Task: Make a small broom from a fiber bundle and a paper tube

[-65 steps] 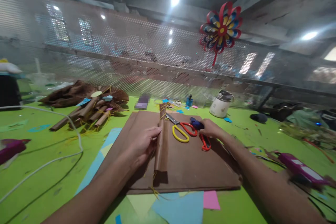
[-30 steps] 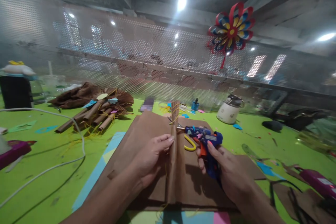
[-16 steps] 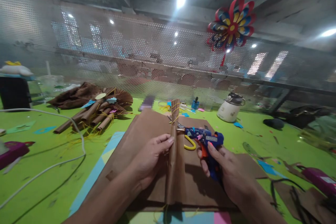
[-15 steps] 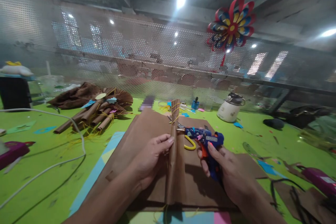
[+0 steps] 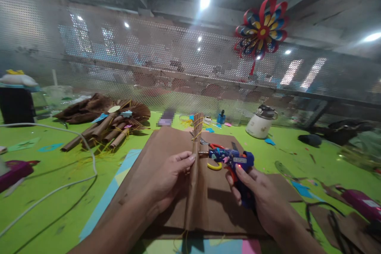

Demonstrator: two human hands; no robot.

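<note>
A brown paper sheet lies on the green table, and a long rolled brown paper strip with yellow strands stands up along its middle. My left hand pinches the strip from the left side. My right hand grips a blue glue gun with a lit red dot. Its metal nozzle touches the strip's right side near the top. Yellow and red scissors lie on the sheet behind the gun.
A pile of brown paper rolls and a paper fan sits at the left, with a white cable nearby. A white jug stands at the back right. Purple glue guns lie at both sides. A paper pinwheel hangs on the mesh wall.
My right hand picked the glue gun up from beside the scissors and brought its nozzle left to the strip. In the last half second the gun slid slightly lower along the strip.
</note>
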